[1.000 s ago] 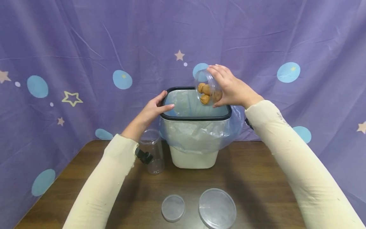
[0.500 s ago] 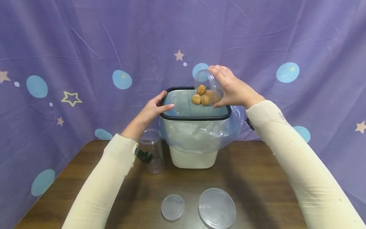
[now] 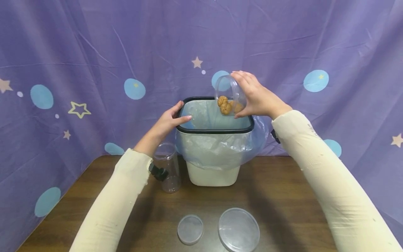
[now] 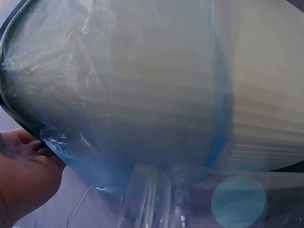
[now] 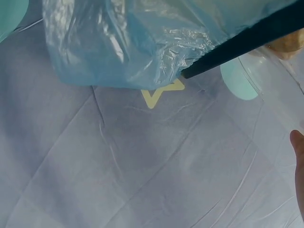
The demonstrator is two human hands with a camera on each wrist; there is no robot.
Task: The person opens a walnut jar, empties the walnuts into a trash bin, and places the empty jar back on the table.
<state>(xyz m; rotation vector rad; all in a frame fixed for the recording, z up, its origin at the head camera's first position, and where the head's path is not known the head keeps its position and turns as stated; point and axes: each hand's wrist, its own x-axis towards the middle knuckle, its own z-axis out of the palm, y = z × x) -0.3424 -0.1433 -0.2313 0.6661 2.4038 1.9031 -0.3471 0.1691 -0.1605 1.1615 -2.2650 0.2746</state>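
My right hand (image 3: 258, 96) grips a clear plastic jar (image 3: 229, 81), tipped on its side with its mouth to the left, above the trash bin's right half. Several walnuts (image 3: 225, 107) lie in the jar near its mouth. The cream trash bin (image 3: 212, 176) stands upright, lined with a translucent blue bag (image 3: 217, 148) under a black rim (image 3: 217, 131). At the bin's left rim my left hand (image 3: 165, 122) holds on, thumb over the inner side and fingers outside. The right wrist view catches part of the jar (image 5: 273, 85) and a thumb. The bin's bottom is hidden.
A tall clear jar (image 3: 171, 168) without a lid stands on the wooden table (image 3: 283, 196), left of the bin and partly behind the left wrist. Two clear round lids lie in front, a small lid (image 3: 190, 229) and a large lid (image 3: 239, 229). A purple curtain (image 3: 163, 45) hangs behind.
The walnuts have shifted within the tipped jar; half a second ago one protruded from its mouth at the left, and it no longer shows there. Both hands have stayed nearly in place.
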